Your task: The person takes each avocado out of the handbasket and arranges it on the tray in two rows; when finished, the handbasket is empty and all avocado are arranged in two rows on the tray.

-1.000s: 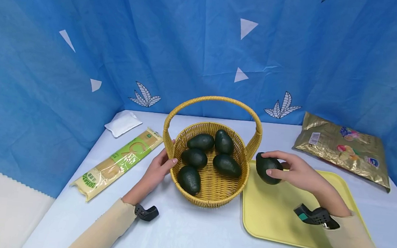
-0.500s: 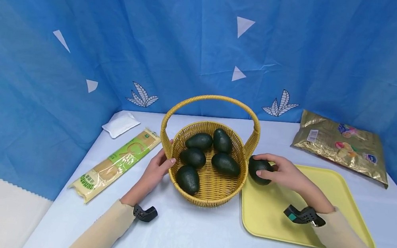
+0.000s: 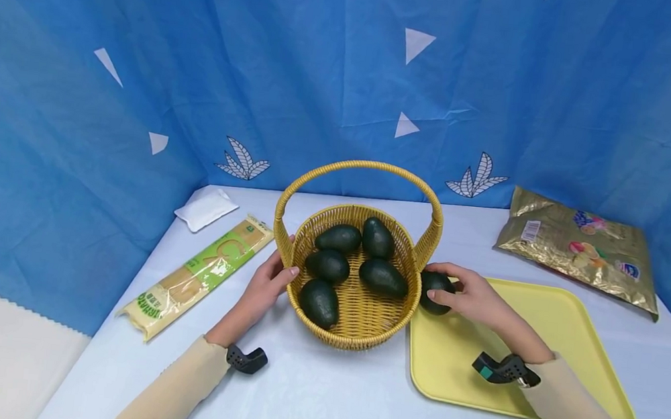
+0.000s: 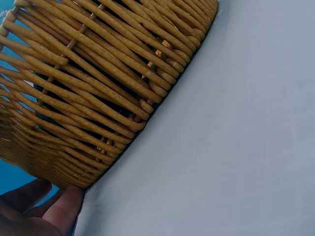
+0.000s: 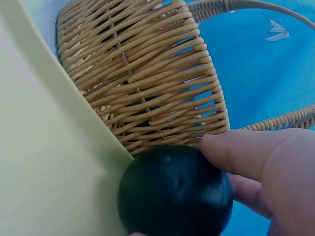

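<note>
My right hand (image 3: 471, 297) holds a dark green avocado (image 3: 437, 292) by its sides, at the left edge of the yellow tray (image 3: 477, 371). In the right wrist view the held avocado (image 5: 172, 191) shows its rounded end, with the thumb along its upper side and the woven basket wall (image 5: 142, 73) close behind. The basket (image 3: 353, 343) has a tall arched handle, and several avocados (image 3: 383, 278) lie inside it. My left hand (image 3: 264, 287) rests on the basket's left side, thumb at the rim; its fingers (image 4: 64, 209) touch the outer weave low down in the left wrist view.
Left of the basket lies a long pack of noodles (image 3: 198, 277), with a small white packet (image 3: 207, 209) behind it. A gold foil bag (image 3: 580, 253) lies at the back right, beyond the tray. Blue curtain (image 3: 348, 82) hangs along the table's back.
My right hand has moved left with the avocado, from over the tray's upper left corner to beside the basket. The left hand has stayed on the basket.
</note>
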`<state>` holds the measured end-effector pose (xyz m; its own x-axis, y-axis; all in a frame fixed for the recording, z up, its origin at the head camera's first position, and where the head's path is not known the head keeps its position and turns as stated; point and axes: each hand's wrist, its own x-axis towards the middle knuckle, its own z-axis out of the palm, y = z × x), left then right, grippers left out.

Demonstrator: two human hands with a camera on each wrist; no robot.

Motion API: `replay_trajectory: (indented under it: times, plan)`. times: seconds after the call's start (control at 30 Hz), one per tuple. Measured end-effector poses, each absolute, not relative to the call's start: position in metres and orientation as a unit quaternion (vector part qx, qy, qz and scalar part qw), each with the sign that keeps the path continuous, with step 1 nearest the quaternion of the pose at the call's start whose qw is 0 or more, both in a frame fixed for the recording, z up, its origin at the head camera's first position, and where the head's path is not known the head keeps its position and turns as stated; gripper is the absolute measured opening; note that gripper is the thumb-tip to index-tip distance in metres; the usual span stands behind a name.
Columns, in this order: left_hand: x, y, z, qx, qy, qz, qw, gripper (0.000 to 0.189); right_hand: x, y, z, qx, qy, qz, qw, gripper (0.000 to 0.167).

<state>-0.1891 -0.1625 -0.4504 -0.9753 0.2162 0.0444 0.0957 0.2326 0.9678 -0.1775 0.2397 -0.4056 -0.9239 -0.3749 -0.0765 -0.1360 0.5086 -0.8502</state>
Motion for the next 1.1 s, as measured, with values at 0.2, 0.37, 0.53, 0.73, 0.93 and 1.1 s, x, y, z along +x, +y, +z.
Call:
replay_trajectory:
  times: [0.2, 0.37, 0.53, 0.73, 0.93, 1.1]
  plan:
    - [-0.1892, -0.1621, -0.45, 0.098, 0.784, 0.611, 0.049, 0.066, -0.1769, 0.2379, -0.4062, -0.139, 0.842, -0.501, 0.143, 0.055]
    - [-0.1891, -0.1623, -0.4504, 0.096, 0.786, 0.608, 0.047, 0.065, -0.1773, 0.2376, -0.4061, -0.135, 0.846, -0.496, 0.142, 0.057]
    - [-0.1897, -0.1623, -0.4514, 0.098, 0.787, 0.607, 0.045, 0.065, -0.1764, 0.2385, -0.4038, -0.132, 0.851, -0.489, 0.139, 0.059]
    - [-0.1903, -0.1619, -0.4518, 0.096, 0.786, 0.609, 0.046, 0.065, -0.1757, 0.2409, -0.4014, -0.131, 0.861, -0.475, 0.127, 0.06]
    - [-0.1893, -0.1616, -0.4522, 0.096, 0.786, 0.609, 0.044, 0.065, -0.1756, 0.2443, -0.4007, -0.126, 0.862, -0.477, 0.116, 0.059]
    - [-0.1893, -0.1616, -0.4519, 0.095, 0.787, 0.608, 0.044, 0.065, -0.1754, 0.2472, -0.4001, -0.125, 0.862, -0.478, 0.116, 0.059]
